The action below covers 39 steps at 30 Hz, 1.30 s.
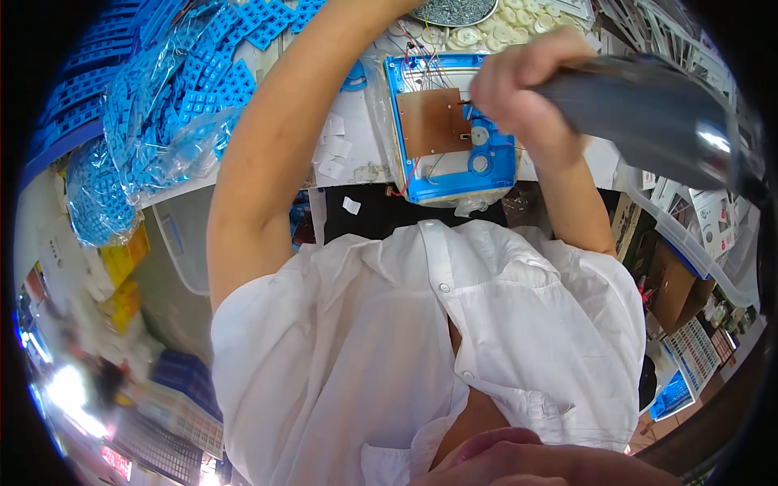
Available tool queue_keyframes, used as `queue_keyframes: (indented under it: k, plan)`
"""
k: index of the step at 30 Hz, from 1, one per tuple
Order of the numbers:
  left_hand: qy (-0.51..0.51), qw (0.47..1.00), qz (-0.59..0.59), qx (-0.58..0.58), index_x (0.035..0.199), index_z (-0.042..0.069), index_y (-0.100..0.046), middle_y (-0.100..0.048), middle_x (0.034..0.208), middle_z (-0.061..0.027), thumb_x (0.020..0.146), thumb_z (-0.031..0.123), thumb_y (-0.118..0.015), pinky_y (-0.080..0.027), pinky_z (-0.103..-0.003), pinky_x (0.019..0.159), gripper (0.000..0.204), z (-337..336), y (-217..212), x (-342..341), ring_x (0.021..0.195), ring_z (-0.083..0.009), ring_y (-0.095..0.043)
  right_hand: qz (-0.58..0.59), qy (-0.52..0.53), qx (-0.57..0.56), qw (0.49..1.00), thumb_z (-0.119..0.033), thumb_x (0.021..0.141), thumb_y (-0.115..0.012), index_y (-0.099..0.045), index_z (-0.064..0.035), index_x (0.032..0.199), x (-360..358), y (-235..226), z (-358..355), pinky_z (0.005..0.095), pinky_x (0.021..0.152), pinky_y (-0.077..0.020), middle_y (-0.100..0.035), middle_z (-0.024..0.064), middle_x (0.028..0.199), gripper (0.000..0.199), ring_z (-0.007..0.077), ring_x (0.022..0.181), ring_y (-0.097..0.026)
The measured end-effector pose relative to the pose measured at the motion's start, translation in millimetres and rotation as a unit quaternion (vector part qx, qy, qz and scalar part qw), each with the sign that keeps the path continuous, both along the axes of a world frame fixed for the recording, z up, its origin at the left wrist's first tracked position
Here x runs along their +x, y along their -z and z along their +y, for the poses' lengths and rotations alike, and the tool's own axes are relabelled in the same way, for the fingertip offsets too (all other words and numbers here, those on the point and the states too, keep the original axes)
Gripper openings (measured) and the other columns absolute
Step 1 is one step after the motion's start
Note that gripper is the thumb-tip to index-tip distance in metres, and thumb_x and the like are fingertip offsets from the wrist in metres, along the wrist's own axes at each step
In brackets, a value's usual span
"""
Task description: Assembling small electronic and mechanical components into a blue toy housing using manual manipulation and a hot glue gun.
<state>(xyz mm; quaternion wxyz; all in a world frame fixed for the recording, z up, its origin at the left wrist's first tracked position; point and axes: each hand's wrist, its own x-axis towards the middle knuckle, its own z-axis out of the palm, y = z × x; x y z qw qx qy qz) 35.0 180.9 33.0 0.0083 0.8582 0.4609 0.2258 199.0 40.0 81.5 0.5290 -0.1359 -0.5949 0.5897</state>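
My right hand (519,89) is closed around a dark grey electric screwdriver (648,113), and its thin bit touches the right edge of a brown circuit board (429,121). The board lies in a blue plastic housing (494,166) with thin red and white wires, set on a plastic-wrapped pad at the bench's near edge. My left forearm (284,138) reaches up across the bench, and its hand is cut off by the top edge of the picture. My white shirt (421,348) fills the lower half of the view.
Clear bags of small blue plastic parts (162,105) are piled at the left of the bench. A dish of metal screws (454,10) and white round parts (502,28) lie at the back. A clear bin (689,243) and a cardboard box (677,283) stand at the right.
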Motion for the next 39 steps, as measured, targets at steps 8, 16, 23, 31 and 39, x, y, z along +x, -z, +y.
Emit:
queue_keyframes:
  k: [8,16,23,31,39]
  plan:
    - [0.133,0.976,-0.149,-0.092,0.083,0.014,-0.072,-0.072,0.085,0.0009,0.081,0.024,-0.08,-0.036,-0.05,0.101,0.013,-153.1,-25.9,-45.8,0.085,-0.021,-0.066,0.013,-0.062,0.023,0.998,-0.023,0.099,-0.057,-0.043,-0.0147,0.112,5.5,-43.1,-8.5,0.0355,0.063,-0.0441,-0.051,-0.0021,0.073,0.021,0.0132,0.062,-0.049]
    - [0.083,0.956,-0.259,-0.105,0.081,0.014,-0.07,-0.073,0.085,0.0031,0.077,0.015,-0.084,-0.036,-0.049,0.102,0.014,-194.1,-10.1,-49.9,0.081,-0.018,-0.065,0.004,-0.064,-0.021,0.998,-0.022,0.095,-0.067,-0.042,-0.0178,0.104,-12.6,-36.8,-24.1,0.0337,0.062,-0.0463,-0.052,-0.0038,0.067,0.028,0.0129,0.058,-0.052]
    - [0.068,0.965,-0.249,-0.05,0.08,0.015,-0.07,-0.066,0.075,0.0049,0.075,0.02,-0.086,-0.036,-0.047,0.099,0.017,-191.5,-9.9,-53.1,0.076,-0.0173,-0.062,-0.011,-0.033,-0.029,0.999,-0.021,0.094,-0.068,-0.041,-0.0166,0.103,-23.6,-38.0,-25.5,0.0337,0.061,-0.0464,-0.052,-0.003,0.066,0.029,0.0129,0.055,-0.051]
    - [-0.004,0.984,-0.164,-0.067,0.093,0.018,-0.077,-0.064,0.104,0.0027,0.073,0.037,-0.085,-0.032,-0.052,0.095,0.029,-207.2,-18.6,-62.0,0.1,-0.0195,-0.058,0.025,-0.009,-0.023,0.999,-0.006,0.093,-0.059,-0.04,-0.0123,0.102,-43.4,-2.6,-6.4,0.0324,0.055,-0.04,-0.046,0.0042,0.062,0.022,0.0118,0.052,-0.042]
    - [0.0,0.992,-0.106,-0.071,0.093,0.018,-0.08,-0.061,0.099,0.0011,0.078,0.039,-0.082,-0.032,-0.053,0.094,0.026,-219.3,-5.2,-60.5,0.096,-0.0217,-0.056,0.001,-0.024,0.007,1.0,-0.004,0.094,-0.06,-0.039,-0.0102,0.098,-49.0,12.7,-0.5,0.0298,0.051,-0.0393,-0.05,0.0058,0.066,0.022,0.0113,0.054,-0.045]
